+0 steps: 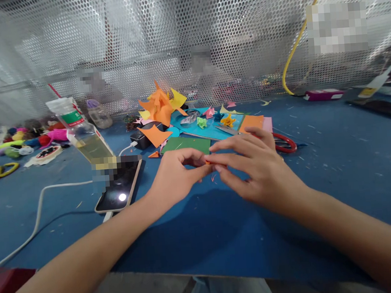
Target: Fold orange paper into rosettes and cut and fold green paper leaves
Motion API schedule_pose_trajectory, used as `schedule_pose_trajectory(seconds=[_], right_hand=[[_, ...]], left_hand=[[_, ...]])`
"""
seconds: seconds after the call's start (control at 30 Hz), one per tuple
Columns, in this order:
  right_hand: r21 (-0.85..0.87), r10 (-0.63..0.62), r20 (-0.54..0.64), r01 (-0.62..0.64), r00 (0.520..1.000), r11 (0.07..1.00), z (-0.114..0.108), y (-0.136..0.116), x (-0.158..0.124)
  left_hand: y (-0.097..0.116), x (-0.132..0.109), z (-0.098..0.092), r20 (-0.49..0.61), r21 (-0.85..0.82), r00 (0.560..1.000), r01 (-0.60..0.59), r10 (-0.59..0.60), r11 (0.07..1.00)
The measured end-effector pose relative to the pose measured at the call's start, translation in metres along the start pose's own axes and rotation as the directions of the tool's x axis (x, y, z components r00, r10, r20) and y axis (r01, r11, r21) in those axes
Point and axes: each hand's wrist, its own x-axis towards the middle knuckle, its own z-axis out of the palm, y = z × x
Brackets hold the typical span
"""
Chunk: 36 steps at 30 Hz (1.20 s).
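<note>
Between my two hands is a small orange piece of paper (208, 162), mostly covered by fingers. My left hand (173, 172) pinches it between thumb and fingers. My right hand (255, 164) reaches it from the other side, its thumb and forefinger closed on the piece's edge and its other fingers loosely bent. Just beyond the hands lie a green sheet (185, 144) and a pair of scissors with a red handle (286, 143), partly behind my right hand. Folded paper stars in green (202, 122) and yellow-orange (228, 120) rest on a blue sheet (194, 131).
At left, a phone (119, 185) with a white cable (41, 197) lies near a tilted-looking bottle of pale liquid (89, 140). Orange paper scraps (160, 105) pile up behind a black box (144, 139). A perforated metal screen (160, 28) borders the blue table (195, 236). Tape (48, 153) sits far left.
</note>
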Motion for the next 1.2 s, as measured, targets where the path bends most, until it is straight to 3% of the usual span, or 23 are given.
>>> schedule_pose_trajectory(seconds=[0.23,0.57,0.73,0.87,1.03,1.2], right_hand=[[-0.03,-0.079,0.2,0.086,0.977,0.996,0.014,0.009,-0.008],[-0.014,-0.083,0.291,0.091,0.953,0.996,0.017,0.012,-0.012],[0.1,0.074,0.119,-0.087,0.99,0.991,0.011,0.011,-0.004],[0.325,0.241,-0.05,-0.213,0.969,0.921,0.005,0.008,0.001],[0.604,0.312,-0.062,-0.213,0.948,0.768,0.003,-0.001,-0.002],[0.735,0.335,-0.083,-0.169,0.939,0.656,-0.002,-0.006,-0.004]], left_hand=[[-0.038,0.007,0.009,0.069,0.115,0.997,0.009,-0.017,0.993],[-0.042,0.009,0.012,0.118,0.157,0.993,-0.01,-0.009,0.988],[-0.032,0.009,0.008,-0.035,0.063,0.997,-0.072,0.074,0.995],[-0.024,0.008,0.004,-0.198,-0.102,0.965,-0.196,0.173,0.975],[-0.016,0.002,0.003,-0.287,-0.095,0.898,-0.374,0.334,0.923],[-0.009,-0.004,0.001,-0.323,-0.023,0.825,-0.496,0.463,0.868]])
